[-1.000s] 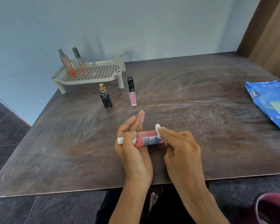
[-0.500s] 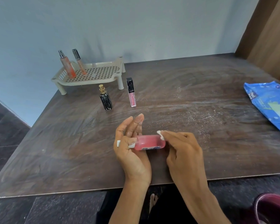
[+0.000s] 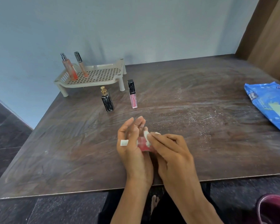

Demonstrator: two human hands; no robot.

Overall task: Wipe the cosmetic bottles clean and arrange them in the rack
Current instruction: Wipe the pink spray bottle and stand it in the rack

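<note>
My left hand (image 3: pixel 132 146) holds a small pink bottle (image 3: pixel 142 143) sideways above the table's near middle; its white cap (image 3: pixel 124 142) sticks out to the left. My right hand (image 3: pixel 170 147) presses a small white wipe (image 3: pixel 147 137) on the bottle's right part. A beige perforated rack (image 3: pixel 95 76) stands at the far left by the wall, with an orange spray bottle (image 3: pixel 69 67) and a slim peach tube (image 3: pixel 81 65) leaning in it. In front of the rack stand a black perfume bottle (image 3: pixel 107 101) and a pink lip-gloss tube (image 3: pixel 132 95).
A blue pack of wet wipes (image 3: pixel 270 104) lies at the table's right edge. The dark wooden table (image 3: pixel 71 143) shows white smears and dust at its middle. A maroon bin (image 3: pixel 275 209) sits on the floor at lower right. A wooden panel rises at the far right.
The wipe in my right hand has slid left along the pink bottle, now covering most of it. My left hand has turned the bottle a little.
</note>
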